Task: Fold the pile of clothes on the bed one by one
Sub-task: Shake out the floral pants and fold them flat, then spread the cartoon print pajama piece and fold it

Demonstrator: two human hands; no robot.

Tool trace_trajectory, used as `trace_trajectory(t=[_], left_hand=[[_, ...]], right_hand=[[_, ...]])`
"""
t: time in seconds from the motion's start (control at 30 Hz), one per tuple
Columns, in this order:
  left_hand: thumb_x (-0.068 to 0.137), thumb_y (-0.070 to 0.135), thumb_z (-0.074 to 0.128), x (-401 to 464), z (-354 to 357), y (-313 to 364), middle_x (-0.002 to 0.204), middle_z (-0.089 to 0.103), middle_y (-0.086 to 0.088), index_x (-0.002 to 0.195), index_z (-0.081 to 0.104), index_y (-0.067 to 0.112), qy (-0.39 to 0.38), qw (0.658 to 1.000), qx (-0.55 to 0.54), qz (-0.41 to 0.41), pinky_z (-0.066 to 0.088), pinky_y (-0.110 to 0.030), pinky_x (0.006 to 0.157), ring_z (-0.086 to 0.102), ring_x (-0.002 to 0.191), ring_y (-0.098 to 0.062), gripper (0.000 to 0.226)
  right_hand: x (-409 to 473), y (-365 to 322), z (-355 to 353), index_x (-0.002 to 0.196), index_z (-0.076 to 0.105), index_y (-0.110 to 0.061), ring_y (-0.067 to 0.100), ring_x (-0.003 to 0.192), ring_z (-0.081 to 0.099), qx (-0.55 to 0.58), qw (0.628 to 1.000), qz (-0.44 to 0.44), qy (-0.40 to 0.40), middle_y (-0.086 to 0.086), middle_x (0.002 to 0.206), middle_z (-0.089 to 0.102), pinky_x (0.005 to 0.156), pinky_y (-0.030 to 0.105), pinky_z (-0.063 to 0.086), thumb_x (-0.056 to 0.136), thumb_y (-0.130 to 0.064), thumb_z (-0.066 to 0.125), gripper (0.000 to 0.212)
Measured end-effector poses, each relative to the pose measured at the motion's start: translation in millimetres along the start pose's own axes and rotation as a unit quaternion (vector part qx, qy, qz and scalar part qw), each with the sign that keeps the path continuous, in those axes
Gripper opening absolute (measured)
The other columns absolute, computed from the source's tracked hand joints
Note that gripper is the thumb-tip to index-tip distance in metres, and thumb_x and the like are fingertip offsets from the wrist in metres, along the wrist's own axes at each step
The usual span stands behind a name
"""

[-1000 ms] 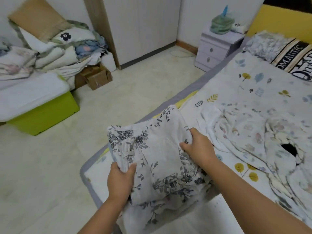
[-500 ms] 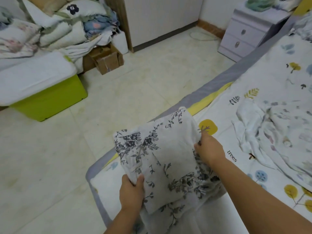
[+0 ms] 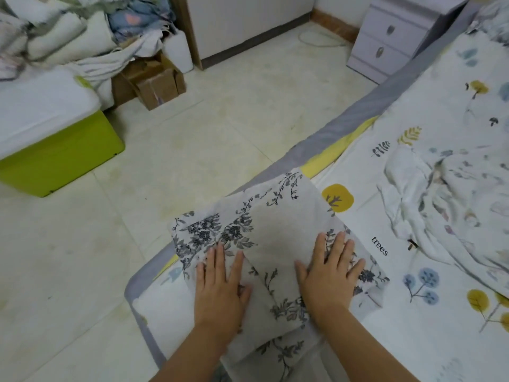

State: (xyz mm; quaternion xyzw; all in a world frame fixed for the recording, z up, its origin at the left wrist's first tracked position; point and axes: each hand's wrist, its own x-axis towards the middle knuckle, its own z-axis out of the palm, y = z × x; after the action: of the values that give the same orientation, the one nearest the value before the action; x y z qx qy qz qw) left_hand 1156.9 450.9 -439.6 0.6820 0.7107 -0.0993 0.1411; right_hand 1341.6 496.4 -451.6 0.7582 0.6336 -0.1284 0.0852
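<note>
- The bed (image 3: 429,321) filled the right side of the view, its sheet printed with small trees; a folded garment sat at the near corner, by the grey edge, with part of it hanging toward the person.
- A crumpled pile of pale printed clothes (image 3: 451,205) lay further along the bed, well apart from the fold and not yet handled.
- The floral garment (image 3: 264,216), white with grey flowers, lay folded into a rough rectangle, one flap crossing its middle.
- The left hand (image 3: 220,285) and the right hand (image 3: 327,268) both lay flat on it, fingers straight and spread, pressing and gripping nothing.
- Done well, I judged, this step called for smoothing outward from the middle to flatten the creases.
</note>
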Motion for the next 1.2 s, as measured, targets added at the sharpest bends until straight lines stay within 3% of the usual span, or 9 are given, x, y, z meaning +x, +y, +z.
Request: trace_trajectory(t=[0.07,0.17,0.3,0.4,0.53,0.63,0.77,0.9,1.2], left_hand=[[0.077,0.065,-0.024,4.4,13.8,-7.7,0.14,-0.046,-0.008,0.128,-0.043,0.031,-0.043,0.999,0.013,0.001,-0.024,-0.043,0.107,-0.051,0.118,-0.029,0.065],[0.05,0.062,-0.049,8.1,15.2,-4.8,0.132,-0.052,-0.008,0.123,-0.047,0.03,-0.076,0.997,0.009,-0.006,-0.024,-0.044,0.105,-0.051,0.118,-0.031,0.079],[0.086,0.061,-0.011,8.0,7.1,-0.5,0.14,-0.042,-0.01,0.139,-0.031,0.026,-0.064,0.997,0.027,-0.013,-0.016,-0.046,0.112,-0.038,0.13,-0.033,0.067],[0.097,0.046,0.026,7.7,-21.2,9.0,0.157,-0.009,-0.015,0.15,0.004,0.023,-0.086,0.996,0.033,-0.02,0.002,-0.05,0.115,-0.01,0.143,-0.036,0.062],[0.094,0.029,0.036,8.2,-71.7,30.6,0.119,0.052,-0.006,0.114,0.05,0.016,-0.095,0.995,-0.005,0.007,0.043,-0.035,0.09,0.05,0.111,-0.025,0.027],[0.098,0.027,0.035,6.5,-104.3,51.0,0.081,0.046,0.009,0.106,0.048,0.016,-0.149,0.983,-0.069,0.087,0.041,-0.026,0.067,0.049,0.086,-0.017,0.019],[0.098,0.027,0.038,-2.0,-136.8,84.7,0.112,0.054,-0.003,0.121,0.049,0.013,-0.195,0.966,-0.093,0.144,0.039,-0.025,0.077,0.05,0.096,-0.018,0.029],[0.097,0.025,0.037,-18.2,-157.4,127.8,0.113,0.055,-0.003,0.115,0.051,0.017,-0.175,0.962,-0.074,0.195,0.037,-0.024,0.073,0.048,0.091,-0.015,0.024],[0.096,0.037,0.042,-65.4,-164.9,249.6,0.125,0.056,-0.001,0.127,0.047,0.023,-0.159,0.949,-0.01,0.273,0.038,-0.023,0.082,0.052,0.111,-0.017,0.035]], right_hand=[[2.0,3.4,12.8,0.144,-0.024,-0.02,0.036,0.139,-0.024,0.003,1.0,-0.001,-0.02,0.012,0.146,-0.034,0.109,0.056,-0.015,0.093,-0.06,0.014,0.076],[8.3,2.3,11.1,0.141,-0.029,-0.02,0.036,0.139,-0.025,-0.001,0.999,-0.006,-0.043,0.015,0.151,-0.029,0.108,0.055,-0.019,0.093,-0.061,0.013,0.076],[8.9,5.2,-7.3,0.148,-0.014,-0.02,0.035,0.142,-0.018,0.004,0.997,-0.031,-0.077,0.016,0.154,-0.021,0.11,0.056,-0.012,0.097,-0.053,0.023,0.071],[0.0,14.2,-30.6,0.145,0.021,-0.017,0.027,0.142,0.011,0.06,0.996,-0.058,-0.023,0.011,0.155,0.01,0.113,0.047,0.012,0.097,-0.035,0.034,0.053],[-19.1,27.4,-63.6,0.129,0.047,-0.013,0.022,0.119,0.041,0.128,0.986,-0.104,0.021,0.006,0.13,0.044,0.098,0.028,0.033,0.095,-0.023,0.04,0.035],[-33.3,37.8,-90.0,0.125,0.05,-0.012,0.021,0.114,0.046,0.142,0.984,-0.11,-0.022,0.007,0.123,0.051,0.091,0.028,0.036,0.095,-0.016,0.039,0.032],[-54.5,61.9,-122.2,0.117,0.053,-0.008,0.023,0.108,0.054,0.119,0.985,-0.097,-0.076,0.011,0.118,0.057,0.083,0.029,0.041,0.094,-0.01,0.038,0.027],[-81.9,106.6,-147.4,0.112,0.054,-0.005,0.027,0.103,0.056,0.091,0.986,-0.088,-0.108,0.014,0.114,0.059,0.074,0.03,0.04,0.092,-0.008,0.04,0.025],[-145.4,252.8,-188.3,0.126,0.047,-0.011,0.027,0.112,0.05,0.099,0.987,0.027,-0.127,0.01,0.126,0.051,0.085,0.03,0.039,0.097,-0.02,0.038,0.032]])
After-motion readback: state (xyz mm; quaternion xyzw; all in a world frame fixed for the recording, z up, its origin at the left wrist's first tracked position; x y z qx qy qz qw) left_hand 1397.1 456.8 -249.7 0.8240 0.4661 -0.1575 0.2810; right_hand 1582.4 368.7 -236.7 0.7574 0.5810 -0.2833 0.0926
